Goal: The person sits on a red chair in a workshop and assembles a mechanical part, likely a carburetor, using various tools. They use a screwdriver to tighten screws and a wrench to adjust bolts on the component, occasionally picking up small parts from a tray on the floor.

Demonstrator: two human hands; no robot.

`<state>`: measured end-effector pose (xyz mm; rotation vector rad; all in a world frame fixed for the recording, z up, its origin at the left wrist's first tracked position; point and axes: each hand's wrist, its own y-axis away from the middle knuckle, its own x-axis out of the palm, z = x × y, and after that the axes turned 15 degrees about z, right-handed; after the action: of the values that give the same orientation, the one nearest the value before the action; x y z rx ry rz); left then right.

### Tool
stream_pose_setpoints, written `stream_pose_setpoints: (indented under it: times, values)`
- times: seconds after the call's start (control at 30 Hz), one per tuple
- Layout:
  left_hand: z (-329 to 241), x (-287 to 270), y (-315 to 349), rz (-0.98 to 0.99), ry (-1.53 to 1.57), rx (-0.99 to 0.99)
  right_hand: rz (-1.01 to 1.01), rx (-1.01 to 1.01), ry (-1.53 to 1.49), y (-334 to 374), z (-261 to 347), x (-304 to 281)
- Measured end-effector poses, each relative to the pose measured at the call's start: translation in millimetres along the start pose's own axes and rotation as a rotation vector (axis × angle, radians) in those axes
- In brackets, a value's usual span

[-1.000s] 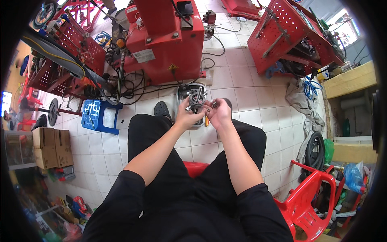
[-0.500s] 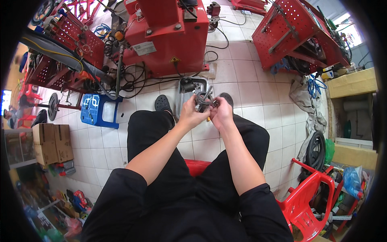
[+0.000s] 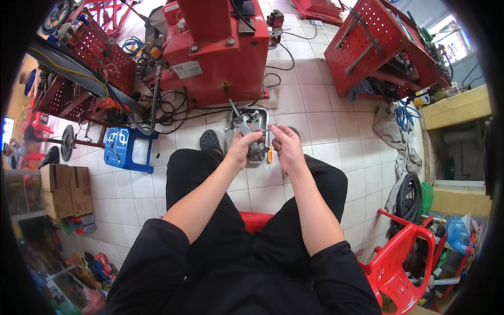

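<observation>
Between my knees, my left hand (image 3: 242,150) is closed around a grey metal part (image 3: 244,127), a mechanical piece with a long rod poking up and short arms at its sides. My right hand (image 3: 287,150) pinches a thin metal pin or bolt (image 3: 271,128) by its end, close to the left fingertips. Whether the pin touches the metal part, I cannot tell. Below the hands lies a silver metal tray (image 3: 266,116) on the floor; dark parts in it are partly hidden by the left hand. A screwdriver with a yellow and red handle (image 3: 270,155) shows beside the tray.
Ahead stands a large red machine (image 3: 220,68) with black cables (image 3: 170,107) on the tiles. A blue stool (image 3: 126,149) and cardboard boxes (image 3: 65,191) are at left. To the right are a red perforated cart (image 3: 362,47), a red plastic chair (image 3: 401,262) and a black tyre (image 3: 409,197).
The metal part has turned, its rod now leaning up and left. My right hand has moved slightly away from it with the thin pin. The screwdriver handle shows more fully.
</observation>
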<state>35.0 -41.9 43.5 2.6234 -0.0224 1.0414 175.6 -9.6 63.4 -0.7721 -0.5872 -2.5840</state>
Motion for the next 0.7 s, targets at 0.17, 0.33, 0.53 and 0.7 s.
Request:
stream_pose_setpoints:
  times: [0.17, 0.33, 0.53, 0.7]
  values:
    - [-5, -5, -1, -0.027, 0.121, -0.075, 0.078, -0.098, 0.125, 3, -1, 8]
    - [-2, -9, -3, 0.015, 0.152, -0.046, 0.062, -0.191, 0.351, 1, -6, 11]
    - [-2, -8, -3, 0.055, 0.179, -0.107, 0.053, -0.215, 0.461, 0, -8, 4]
    - [1, -15, -5, 0.071, 0.202, -0.131, 0.089, -0.197, 0.449, 3, -2, 10]
